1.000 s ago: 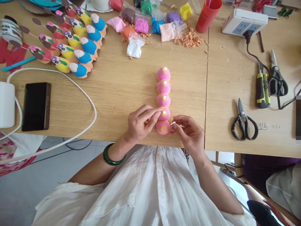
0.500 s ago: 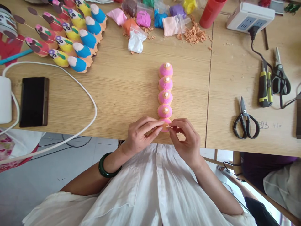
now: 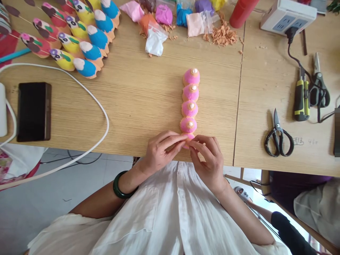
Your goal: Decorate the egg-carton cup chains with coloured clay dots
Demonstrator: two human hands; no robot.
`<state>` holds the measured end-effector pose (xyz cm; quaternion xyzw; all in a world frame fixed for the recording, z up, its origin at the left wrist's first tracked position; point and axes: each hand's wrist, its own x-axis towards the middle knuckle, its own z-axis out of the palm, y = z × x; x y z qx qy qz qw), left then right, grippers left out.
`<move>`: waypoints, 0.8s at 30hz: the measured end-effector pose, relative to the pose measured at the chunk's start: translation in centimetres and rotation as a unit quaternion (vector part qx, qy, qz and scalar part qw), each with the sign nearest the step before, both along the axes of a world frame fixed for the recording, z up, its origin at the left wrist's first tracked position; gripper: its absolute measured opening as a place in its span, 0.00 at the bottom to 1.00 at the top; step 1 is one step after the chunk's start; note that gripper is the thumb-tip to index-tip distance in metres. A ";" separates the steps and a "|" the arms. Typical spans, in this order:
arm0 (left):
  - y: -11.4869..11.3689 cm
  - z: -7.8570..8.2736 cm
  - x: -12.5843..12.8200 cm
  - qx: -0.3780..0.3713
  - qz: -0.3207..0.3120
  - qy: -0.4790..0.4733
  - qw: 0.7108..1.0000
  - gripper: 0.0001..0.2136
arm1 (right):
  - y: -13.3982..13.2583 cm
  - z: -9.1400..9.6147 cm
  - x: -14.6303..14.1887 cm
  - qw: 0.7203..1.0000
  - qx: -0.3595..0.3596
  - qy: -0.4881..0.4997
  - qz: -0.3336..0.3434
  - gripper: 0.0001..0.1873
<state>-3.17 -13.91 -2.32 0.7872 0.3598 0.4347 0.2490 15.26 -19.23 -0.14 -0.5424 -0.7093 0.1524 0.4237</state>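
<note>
A straight row of joined pink domes with orange edges (image 3: 190, 109) lies on the table in front of me, like a strip of egg carton coated in clay. White blobs top the domes farther from me. At the near end, my left hand (image 3: 161, 148) is closed, its thumb and fingers pinching the left side of the last dome. My right hand (image 3: 208, 156) has its fingertips pressed together against the right of that same dome. Whatever sits between those fingertips is hidden. The fingers cover most of the near dome.
Finished bird-like egg-carton figures (image 3: 91, 51) stand at far left, near a phone (image 3: 34, 111) and a white cable (image 3: 103, 109). Bags of coloured clay (image 3: 155, 40) and orange shavings (image 3: 223, 34) lie at the back. On the right are scissors (image 3: 278, 136), a cutter (image 3: 302, 99) and a power strip (image 3: 288, 19).
My right fingers have moved slightly left and closed in on the near dome, covering more of its top. My left hand keeps its pinch. The view has shifted a little.
</note>
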 end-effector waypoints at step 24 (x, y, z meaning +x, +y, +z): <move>0.0 0.3 0.3 0.025 -0.007 0.004 1.000 0.06 | -1.1 -1.8 -0.3 0.988 -0.090 0.119 -0.045 0.15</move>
